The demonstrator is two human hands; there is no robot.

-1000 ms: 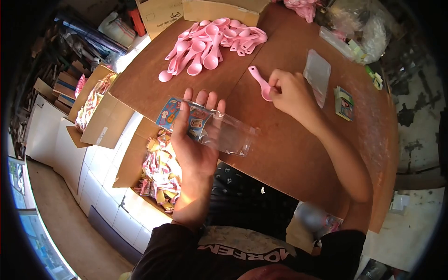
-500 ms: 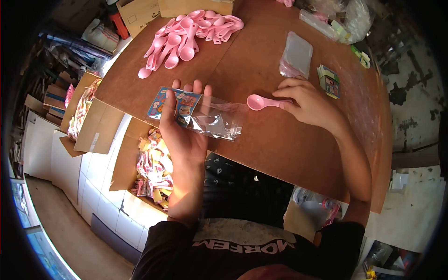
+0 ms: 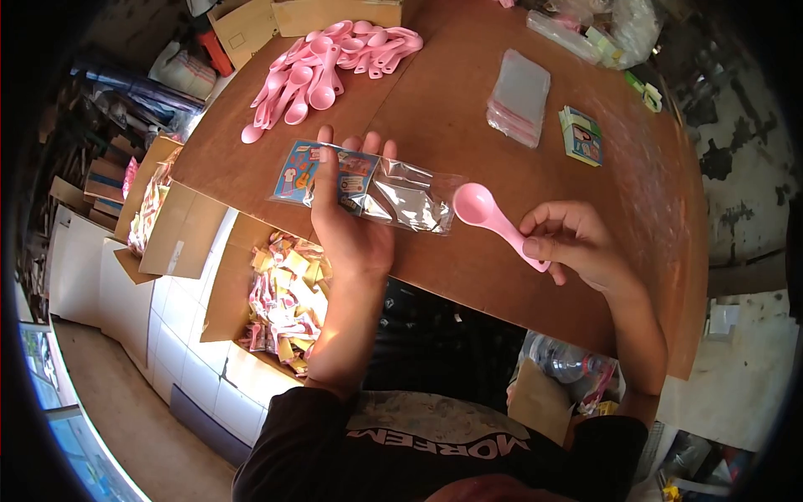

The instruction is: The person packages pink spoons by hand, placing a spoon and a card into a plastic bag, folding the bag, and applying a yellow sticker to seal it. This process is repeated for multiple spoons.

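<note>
My left hand (image 3: 351,201) is raised over the table edge, its thumb pressing a clear plastic bag (image 3: 414,199) against the fingers. A blue printed card (image 3: 294,174) lies inside the bag's left end. In my right hand (image 3: 569,243), thumb and fingers pinch the handle of a pink measuring spoon (image 3: 477,205). The spoon's bowl points up and left, close to the bag's right end. A heap of pink spoons (image 3: 322,71) lies at the back left of the table.
On the brown table (image 3: 435,92) lie a stack of clear bags (image 3: 520,94) and a stack of cards (image 3: 580,135). An open carton (image 3: 226,284) of packed spoons stands below the left edge. Clear plastic wrapping (image 3: 631,38) is at the back right.
My right hand has come toward me, away from the stack of bags, and the spoon now slants upward. My left hand has shifted slightly right and up with the bag.
</note>
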